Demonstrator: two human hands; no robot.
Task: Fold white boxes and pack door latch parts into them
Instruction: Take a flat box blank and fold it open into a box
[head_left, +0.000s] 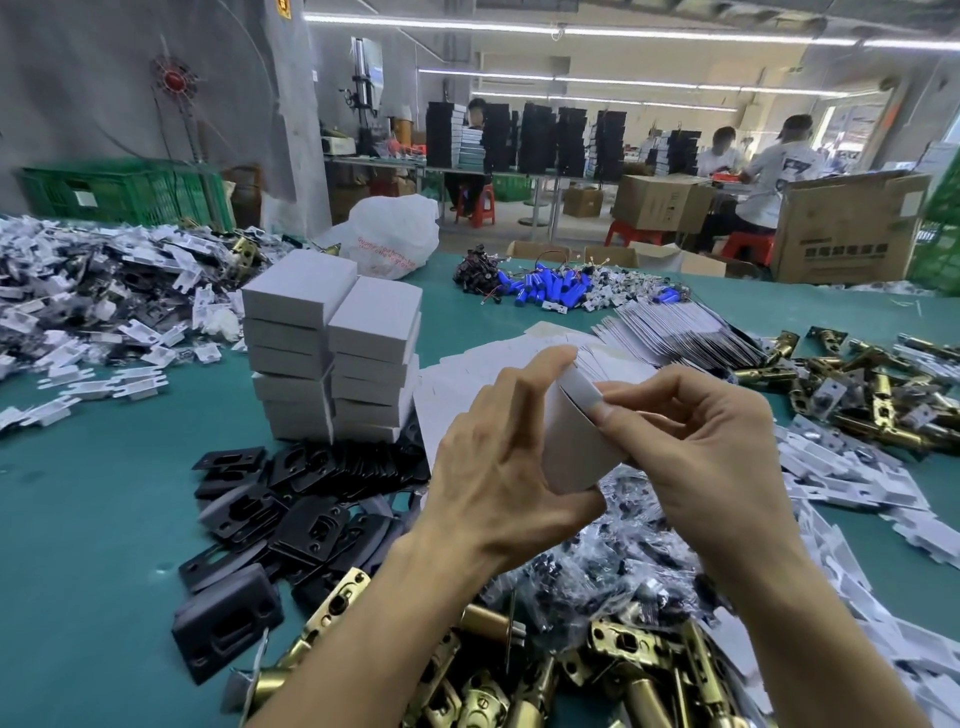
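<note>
A small white box (574, 441) is held in the air over the green table (93, 519), between both hands. My left hand (498, 462) grips its left side, thumb under the bottom corner. My right hand (696, 441) pinches the flap at its upper right edge. Flat white box blanks (675, 332) lie fanned out behind the hands. Brass latch bolts (613, 670) lie in a heap at the near edge. Small bags of screws (623, 561) lie under my wrists. Black strike plates (291, 514) are piled at the left.
Two stacks of closed white boxes (332, 353) stand left of the hands. A heap of white inserts (93, 291) fills the far left, more brass latches (872, 384) the right. Blue batteries (545, 291) lie at the back. Cartons (852, 228) and seated workers are beyond the table.
</note>
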